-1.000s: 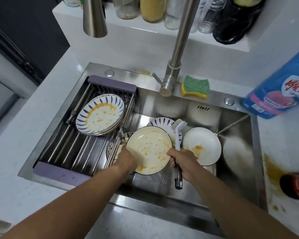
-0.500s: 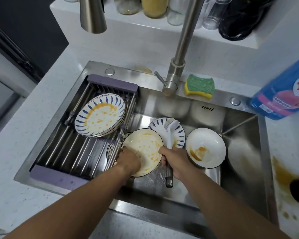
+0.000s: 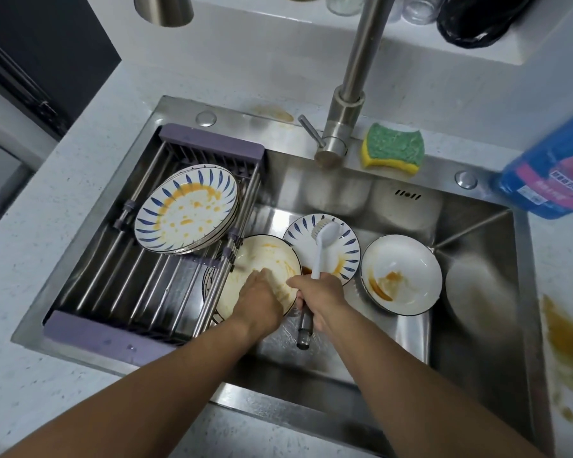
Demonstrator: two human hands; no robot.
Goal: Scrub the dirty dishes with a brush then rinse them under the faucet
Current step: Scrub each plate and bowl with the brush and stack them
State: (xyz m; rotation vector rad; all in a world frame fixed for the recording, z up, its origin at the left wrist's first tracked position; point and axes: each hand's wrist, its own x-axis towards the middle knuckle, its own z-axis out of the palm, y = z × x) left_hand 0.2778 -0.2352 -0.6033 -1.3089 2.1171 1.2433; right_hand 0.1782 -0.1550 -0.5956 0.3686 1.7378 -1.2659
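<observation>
**scrubbing barely begun, nothing yet rinsed**

the brush is gripped by the right hand low on its white handle, with the fingers curled round it and the dark end of the handle sticking out below the fist. its bristle head is raised over the small blue-patterned plate near the middle of the sink. whether the bristles touch that plate cannot be told. the cream plate is held tilted against the right edge of the rack by the left hand. that hand lies over the plate's near rim and appears to be clasped on it, though the fingertips are not clearly shown.

orange residue is seen on every dish. it is smeared across the cream plate, pooled in the white bowl toward the sink's right side, and streaked on the small plate. it is also spotted over the top of the stacked plates on the rack at the sink's left side. no water is seen running from the faucet. the sponge lies on the sink's back edge, just beside the faucet base.

the task is judged to be at an early stage: one plate is in hand, no dish looks clean, and all of the rinsing is left.
</observation>
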